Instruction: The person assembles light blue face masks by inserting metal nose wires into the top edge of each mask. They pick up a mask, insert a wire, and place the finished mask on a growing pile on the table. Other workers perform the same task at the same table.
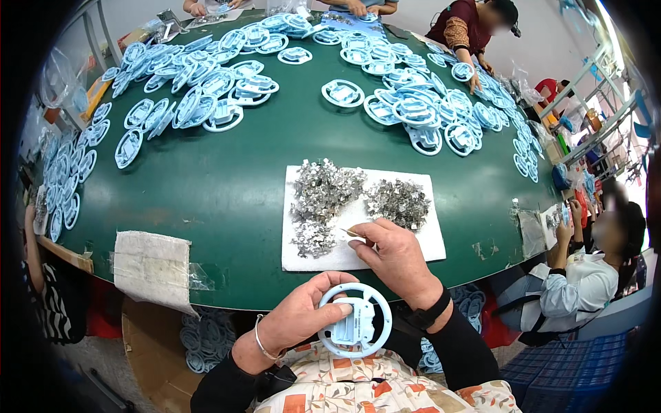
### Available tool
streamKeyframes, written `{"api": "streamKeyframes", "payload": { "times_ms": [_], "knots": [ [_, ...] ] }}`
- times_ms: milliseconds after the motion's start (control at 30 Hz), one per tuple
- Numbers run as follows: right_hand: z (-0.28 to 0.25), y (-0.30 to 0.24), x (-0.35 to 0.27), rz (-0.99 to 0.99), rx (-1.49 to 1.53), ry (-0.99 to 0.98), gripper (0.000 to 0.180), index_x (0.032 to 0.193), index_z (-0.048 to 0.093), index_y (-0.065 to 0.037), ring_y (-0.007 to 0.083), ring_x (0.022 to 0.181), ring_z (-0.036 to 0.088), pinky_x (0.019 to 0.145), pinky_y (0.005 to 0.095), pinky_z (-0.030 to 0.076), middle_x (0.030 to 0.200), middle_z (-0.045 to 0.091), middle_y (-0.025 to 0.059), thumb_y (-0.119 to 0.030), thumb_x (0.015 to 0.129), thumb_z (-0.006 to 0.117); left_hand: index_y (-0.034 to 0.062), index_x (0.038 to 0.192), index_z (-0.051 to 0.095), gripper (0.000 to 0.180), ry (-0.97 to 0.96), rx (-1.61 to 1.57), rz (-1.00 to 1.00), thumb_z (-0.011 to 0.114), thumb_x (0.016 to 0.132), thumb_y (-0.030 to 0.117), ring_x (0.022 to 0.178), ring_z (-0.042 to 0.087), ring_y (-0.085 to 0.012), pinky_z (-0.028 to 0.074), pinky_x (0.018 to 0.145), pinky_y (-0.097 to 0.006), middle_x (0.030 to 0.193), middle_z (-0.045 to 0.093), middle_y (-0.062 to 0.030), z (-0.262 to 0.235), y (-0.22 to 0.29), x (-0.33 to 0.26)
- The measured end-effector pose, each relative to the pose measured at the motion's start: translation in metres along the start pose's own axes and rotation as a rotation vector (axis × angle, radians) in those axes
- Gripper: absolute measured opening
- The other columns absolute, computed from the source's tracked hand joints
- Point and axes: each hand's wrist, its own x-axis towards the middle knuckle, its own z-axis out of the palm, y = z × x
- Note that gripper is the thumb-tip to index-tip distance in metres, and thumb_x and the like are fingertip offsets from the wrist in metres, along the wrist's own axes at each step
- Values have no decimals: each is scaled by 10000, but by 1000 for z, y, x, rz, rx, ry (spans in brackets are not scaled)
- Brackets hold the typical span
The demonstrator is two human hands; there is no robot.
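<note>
My left hand (pixel 300 312) grips a light blue plastic toy steering wheel (pixel 358 330) just off the table's near edge, its thumb on the hub. The wheel's boxy centre with recesses faces up. Over the front of a white foam sheet (pixel 351 260), my right hand (pixel 396 253) pinches slim gold-coloured tweezers (pixel 359 236), partly hidden by the fingers. Their tip points left toward small metal pieces. These lie on the foam in a larger left heap (pixel 320 199) and a smaller, darker right heap (pixel 398 204). Whether the tweezers hold a piece is too small to tell.
Piles of similar blue wheels (pixel 200 103) cover the far side of the green table (pixel 206 227), with more (pixel 420 110) to the right. A whitish cloth pad (pixel 153 268) hangs over the near left edge. Co-workers (pixel 468 31) sit around the table. Below stands a cardboard box (pixel 155 344).
</note>
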Motion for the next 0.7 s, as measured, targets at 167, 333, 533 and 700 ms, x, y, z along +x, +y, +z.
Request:
{"api": "streamKeyframes", "payload": {
  "times_ms": [167, 333, 533, 700],
  "knots": [
    [13, 1, 9, -93, -159, -14, 113, 926, 699, -33, 308, 743, 682, 669, 397, 559, 872, 683, 128, -122, 860, 723, -39, 1410, 460, 470, 97, 1, 73, 588, 968, 58, 1050, 651, -122, 547, 925, -279, 1215, 650, -104, -3, 3, -5],
    [-1, 17, 2, 237, 503, 16, 101, 930, 680, 20, 55, 693, 511, 614, 233, 432, 778, 616, 0, -80, 943, 676, -47, 1454, 438, 479, 177, 109, 128, 535, 1004, 84, 1092, 620, -118, 505, 956, -264, 1235, 635, -105, -8, 13, 2],
    [-28, -6, -28, 142, 593, -18, 83, 921, 661, 17, 56, 683, 499, 599, 230, 414, 792, 591, 1, -55, 925, 703, -38, 1407, 508, 463, 330, 473, 383, 614, 1000, 154, 1095, 640, -141, 531, 907, -290, 1208, 671, -140, -12, -2, 29],
    [-22, 3, -30, -75, 375, -33, 74, 918, 656, 8, 164, 679, 594, 608, 294, 476, 807, 624, 77, -28, 881, 709, -47, 1390, 514, 451, 337, 730, 351, 613, 1009, 172, 1048, 672, -196, 545, 895, -320, 1169, 679, -177, -1, 9, 39]
  ]
}}
